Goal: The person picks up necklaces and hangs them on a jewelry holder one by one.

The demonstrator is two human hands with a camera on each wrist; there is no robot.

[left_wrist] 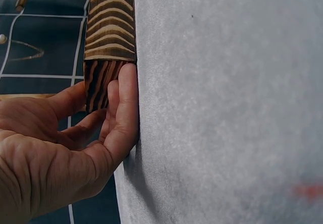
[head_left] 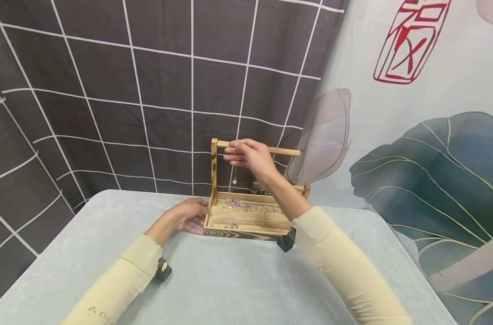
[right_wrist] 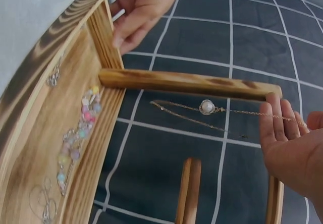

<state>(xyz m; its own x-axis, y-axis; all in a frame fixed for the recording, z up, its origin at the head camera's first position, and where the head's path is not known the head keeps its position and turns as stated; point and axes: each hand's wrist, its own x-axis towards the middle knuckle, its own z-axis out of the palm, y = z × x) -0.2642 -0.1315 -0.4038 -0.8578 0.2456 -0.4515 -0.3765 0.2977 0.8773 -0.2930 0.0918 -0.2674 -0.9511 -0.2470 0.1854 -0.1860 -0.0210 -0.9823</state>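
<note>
A small wooden jewelry stand with a tray base (head_left: 238, 234) stands on the table. My left hand (head_left: 191, 214) grips its left end; in the left wrist view, the fingers (left_wrist: 126, 108) reach low along the dark-grained end and the thumb lies on the other side. My right hand (head_left: 252, 158) is at the upper rod (head_left: 284, 150), its fingers (right_wrist: 278, 120) mostly straight. A thin necklace with a pearl pendant (right_wrist: 207, 107) hangs from this hand, its chain running up between thumb and fingers. The exact pinch is partly hidden.
Pastel beaded jewelry (right_wrist: 86, 118) lies along the tray's back, with thin silvery pieces (head_left: 232, 226) near its front. A shorter lower rod (right_wrist: 189, 191) sits behind my right forearm. Behind the table hangs a dark gridded curtain (head_left: 161, 81).
</note>
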